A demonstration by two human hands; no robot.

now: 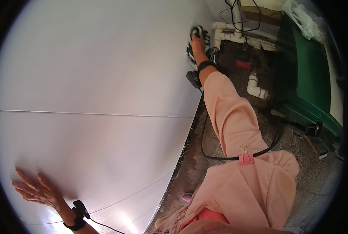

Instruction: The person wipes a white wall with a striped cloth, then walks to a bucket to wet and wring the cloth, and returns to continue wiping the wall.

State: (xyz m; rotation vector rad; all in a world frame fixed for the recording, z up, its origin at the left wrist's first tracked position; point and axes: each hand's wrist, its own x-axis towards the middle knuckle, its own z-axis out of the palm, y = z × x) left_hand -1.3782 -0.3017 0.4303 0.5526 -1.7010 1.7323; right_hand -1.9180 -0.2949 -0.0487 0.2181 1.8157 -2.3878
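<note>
My left hand (38,191) lies spread against a large white panelled surface (89,87) at the lower left, with nothing held. At the top centre, my right hand (198,44) grips a bunched black-and-white striped cloth (196,60) and presses it against the same surface near its right edge. The fingers are partly hidden in the cloth. Each wrist wears a black band with a small black device on a cable. A pink binder clip (246,158) fixes a black cable (218,158) to my peach-coloured top.
White plastic pipes (237,36) and loose black wires stand just right of my right hand. A white pipe elbow (253,86) sits lower down. Farther right is a green container (311,76) with a clear plastic bag (305,22) on it. Rough, dark floor (188,172) borders the panel.
</note>
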